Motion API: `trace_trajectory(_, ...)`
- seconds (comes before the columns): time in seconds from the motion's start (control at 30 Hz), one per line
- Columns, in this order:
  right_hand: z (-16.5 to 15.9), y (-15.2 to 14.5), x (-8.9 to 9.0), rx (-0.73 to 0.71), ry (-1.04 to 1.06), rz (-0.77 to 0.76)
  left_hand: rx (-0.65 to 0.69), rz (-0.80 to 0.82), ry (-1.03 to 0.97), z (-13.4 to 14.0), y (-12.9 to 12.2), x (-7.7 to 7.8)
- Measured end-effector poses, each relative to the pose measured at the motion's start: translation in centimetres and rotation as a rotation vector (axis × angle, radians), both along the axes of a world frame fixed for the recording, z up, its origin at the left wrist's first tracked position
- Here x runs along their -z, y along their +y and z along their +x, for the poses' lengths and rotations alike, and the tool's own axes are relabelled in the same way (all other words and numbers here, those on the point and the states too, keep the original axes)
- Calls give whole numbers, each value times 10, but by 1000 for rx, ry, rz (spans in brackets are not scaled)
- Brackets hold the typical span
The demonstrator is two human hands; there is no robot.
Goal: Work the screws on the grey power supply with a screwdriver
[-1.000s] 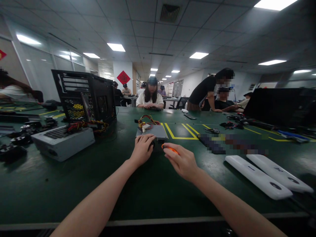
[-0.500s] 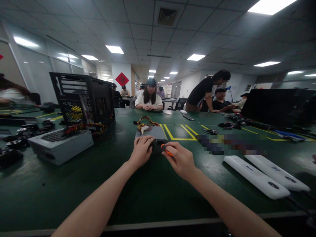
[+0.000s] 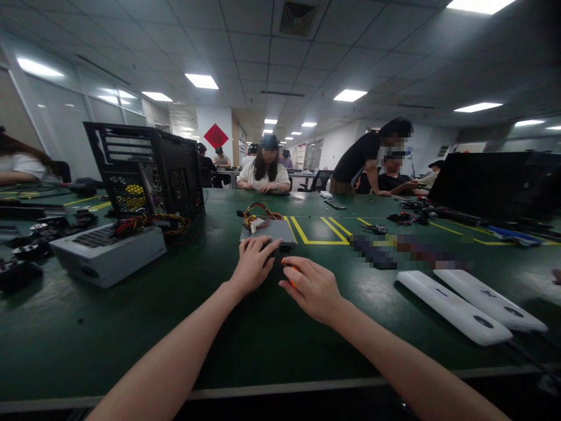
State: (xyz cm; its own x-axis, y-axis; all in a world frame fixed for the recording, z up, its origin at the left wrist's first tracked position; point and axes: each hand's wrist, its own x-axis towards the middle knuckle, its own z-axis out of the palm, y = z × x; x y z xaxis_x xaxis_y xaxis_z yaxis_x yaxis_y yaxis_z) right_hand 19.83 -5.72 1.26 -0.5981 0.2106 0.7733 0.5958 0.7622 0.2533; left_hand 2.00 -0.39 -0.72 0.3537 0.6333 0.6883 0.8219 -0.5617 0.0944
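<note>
A small grey power supply unit (image 3: pixel 280 230) lies in front of me, with a bundle of coloured wires (image 3: pixel 263 209) and a white connector on its far left side. My left hand (image 3: pixel 253 263) rests on its near edge, fingers stretched and apart. Close by, on the right, my right hand (image 3: pixel 313 287) is closed around what looks like a screwdriver (image 3: pixel 291 265) with an orange and black handle. The fingers cover most of it, and its shaft cannot be made out. The right hand is apart from the unit, a little nearer to me.
A larger power supply (image 3: pixel 109 251) and an open black computer case (image 3: pixel 153 169) stand at left, beside dark parts (image 3: pixel 28 263). Two white oblong devices (image 3: pixel 456 307) lie right, with a dark monitor (image 3: pixel 477 181) behind. A seated person (image 3: pixel 265 169) faces me across the green table (image 3: pixel 263 351).
My right hand has drawn back slightly from the power supply unit, with the screwdriver turned more into the fingers. My left index finger has stretched further right across the unit.
</note>
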Motion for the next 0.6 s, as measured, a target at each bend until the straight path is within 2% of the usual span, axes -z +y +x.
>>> trace_trajectory(0.17,-6,-3,2,-38,-92,8,55,-44,95,7,-6,-2)
trace_trajectory(0.37,-6,-7,-2,-40,-31,40,31,-42,85,9,-6,-3)
trace_trajectory(0.5,-5,-9,-4,-101,-80,69,48,-30,136,7,-5,-2)
trace_trajectory(0.6,-3,-4,-3,-138,-7,50,32,-2,125,8,-3,0)
